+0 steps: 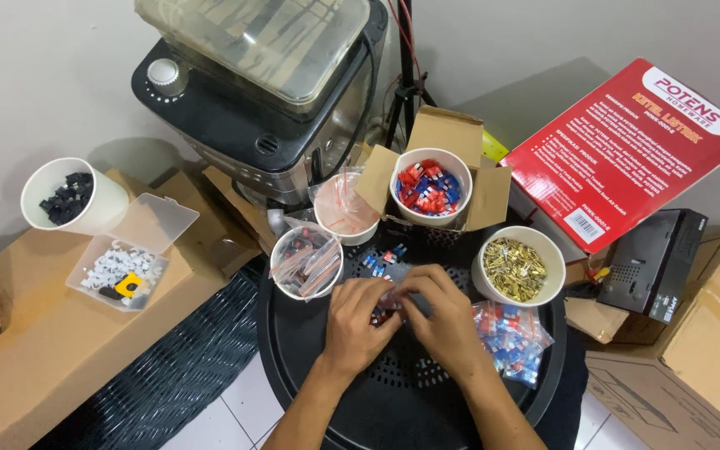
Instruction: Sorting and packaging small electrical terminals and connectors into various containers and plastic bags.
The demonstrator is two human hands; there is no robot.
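We work over a round black worktop (310, 392) with a perforated top, both hands meeting near its centre. Our left hand (356, 321) and right hand (443, 321) press their fingertips together around a small clear bag of red and blue pieces (387, 307), which sits between the two grips, pinched from both sides; the fingers hide most of it, so it may be only partly closed. At about four o'clock from the hands, touching the right wrist, lies a filled plastic bag of red and blue connectors (512, 337). At two o'clock stands a white cup of brass-coloured metal parts (517, 268). At twelve o'clock an open cardboard box (452, 133) carries a white cup of red and blue connectors (430, 188), and a few loose blue pieces (383, 257) lie just below it. At ten o'clock are a cup stuffed with small zip bags (306, 262) and, behind it, a second cup of bags (346, 208). Far out at nine o'clock, on a brown carton (52, 350), stand a white cup of black parts (68, 196) and an open clear case of white clips (122, 268). A red printed board (627, 150) leans at two o'clock.
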